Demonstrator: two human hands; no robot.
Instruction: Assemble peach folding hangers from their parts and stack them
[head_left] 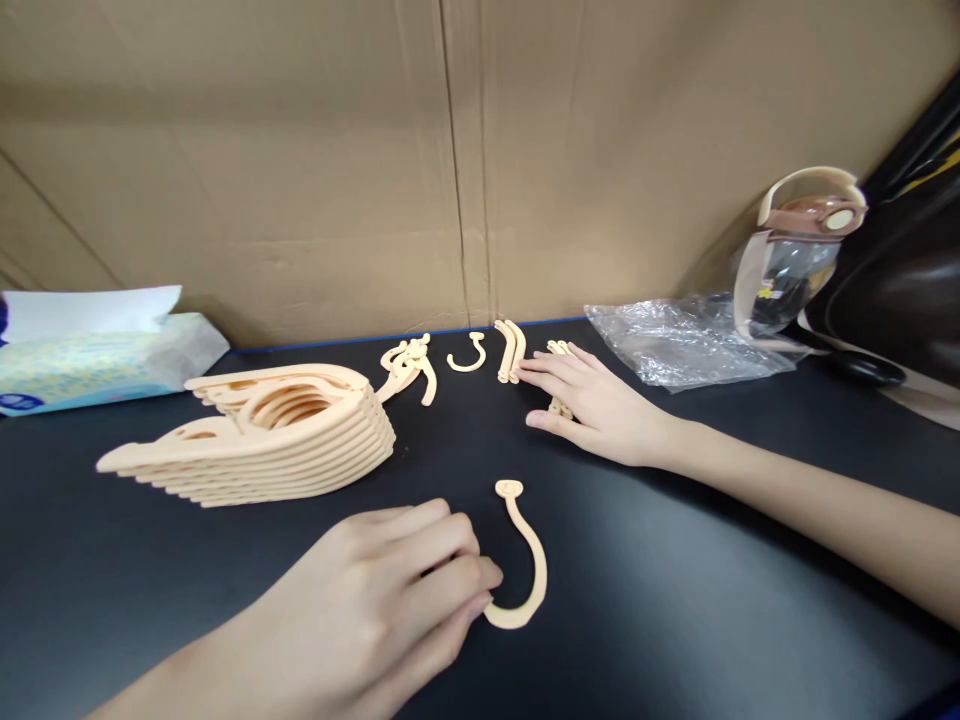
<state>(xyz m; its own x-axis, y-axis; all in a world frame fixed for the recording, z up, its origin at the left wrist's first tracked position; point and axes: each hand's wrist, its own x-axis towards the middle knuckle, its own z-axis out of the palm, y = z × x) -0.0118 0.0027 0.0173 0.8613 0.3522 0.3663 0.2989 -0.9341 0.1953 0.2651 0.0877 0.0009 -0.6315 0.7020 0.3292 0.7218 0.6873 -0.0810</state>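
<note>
My left hand (405, 600) pinches the curved tip of a cream plastic hook (538, 560) that lies on the dark table, its flat round end pointing away from me. My right hand (600, 400) reaches across a group of cream curved strips (559, 347), fingers stretched out and thumb apart, partly covering them. Whether it touches them I cannot tell. Just left of its fingertips lie paired curved strips (511, 352). Farther left are another hook (471, 355) and a small heap of cream pieces (410, 365). A stack of cream hanger-shaped frames (300, 450) sits beyond my left hand.
A tissue pack (97, 350) stands at the far left. At the back right lie a crumpled clear plastic bag (667, 340) and a clear drinking bottle (795, 270) with a strap, beside a black shiny object (907, 240). Cardboard (337, 180) walls off the table's back edge.
</note>
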